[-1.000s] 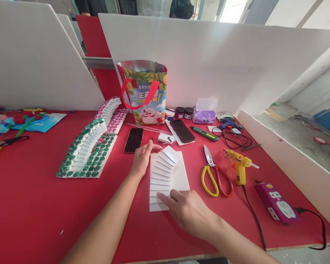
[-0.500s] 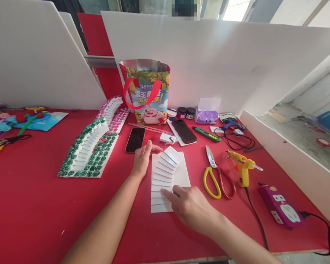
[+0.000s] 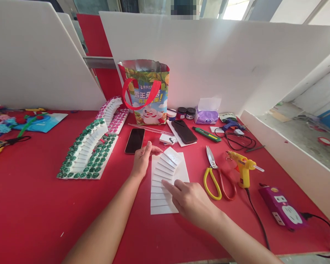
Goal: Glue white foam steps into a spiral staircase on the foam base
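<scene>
A white card (image 3: 184, 169) lies on the red table, bearing a curved row of overlapping white strips (image 3: 164, 169). My left hand (image 3: 143, 158) rests by the card's upper left corner, thumb raised and fingers stretched toward the top strip, with nothing held. Over the card's lower right part is my right hand (image 3: 188, 196). Its index finger points out onto the middle strips and appears to touch them, while the other fingers curl under; it holds nothing visible. Part of the card and the lower strips is hidden beneath this hand.
Scissors (image 3: 213, 170), a yellow glue gun (image 3: 243, 167) and a purple power strip (image 3: 282, 209) lie to the right. Behind are two phones (image 3: 135, 140), a small white box (image 3: 167, 139) and a colourful bag (image 3: 148, 97). Green-decorated (image 3: 100, 157) and pink-decorated pieces (image 3: 119, 120) stand left.
My right hand has slid slightly up the card, its index finger moving from the lower strips to the middle ones. My left hand stays in place.
</scene>
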Demonstrator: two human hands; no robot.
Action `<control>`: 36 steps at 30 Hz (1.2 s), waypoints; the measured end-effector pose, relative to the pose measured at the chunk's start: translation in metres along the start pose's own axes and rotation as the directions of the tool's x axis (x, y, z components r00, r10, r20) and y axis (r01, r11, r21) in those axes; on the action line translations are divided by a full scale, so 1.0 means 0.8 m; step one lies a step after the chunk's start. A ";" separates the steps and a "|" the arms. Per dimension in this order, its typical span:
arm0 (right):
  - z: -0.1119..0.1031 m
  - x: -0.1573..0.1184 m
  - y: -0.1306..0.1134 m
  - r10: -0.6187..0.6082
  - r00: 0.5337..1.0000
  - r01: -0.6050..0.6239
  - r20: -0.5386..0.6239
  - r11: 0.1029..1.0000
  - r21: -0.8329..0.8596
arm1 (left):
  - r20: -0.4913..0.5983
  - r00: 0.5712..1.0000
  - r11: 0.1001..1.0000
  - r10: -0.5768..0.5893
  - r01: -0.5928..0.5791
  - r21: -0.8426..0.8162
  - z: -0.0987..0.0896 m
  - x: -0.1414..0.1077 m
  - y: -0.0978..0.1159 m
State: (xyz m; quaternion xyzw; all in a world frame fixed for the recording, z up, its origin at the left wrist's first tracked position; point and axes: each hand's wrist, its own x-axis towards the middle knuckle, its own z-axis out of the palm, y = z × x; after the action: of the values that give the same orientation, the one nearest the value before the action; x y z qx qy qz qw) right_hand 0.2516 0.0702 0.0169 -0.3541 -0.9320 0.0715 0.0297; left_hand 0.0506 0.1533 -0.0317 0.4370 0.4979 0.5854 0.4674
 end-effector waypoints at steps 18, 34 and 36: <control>-0.009 0.011 0.007 0.069 0.997 -0.070 -0.020 0.996 -0.059 | 0.013 0.999 0.998 0.034 -0.033 -0.050 -0.002 0.001 -0.006; 0.001 0.012 0.016 0.103 0.975 -0.123 -0.195 0.988 -0.095 | 0.005 0.999 0.999 0.036 -0.036 -0.031 -0.002 0.003 -0.010; 0.002 0.012 0.016 0.098 0.973 -0.120 -0.209 0.988 -0.095 | 0.010 0.999 0.999 0.037 -0.037 -0.029 -0.003 0.004 -0.011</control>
State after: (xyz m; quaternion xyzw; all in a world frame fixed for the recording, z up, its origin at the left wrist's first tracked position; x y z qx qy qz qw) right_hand 0.2527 0.0856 0.0130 -0.4112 -0.9057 -0.0137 0.1019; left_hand 0.0490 0.1564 -0.0405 0.4423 0.4789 0.5988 0.4653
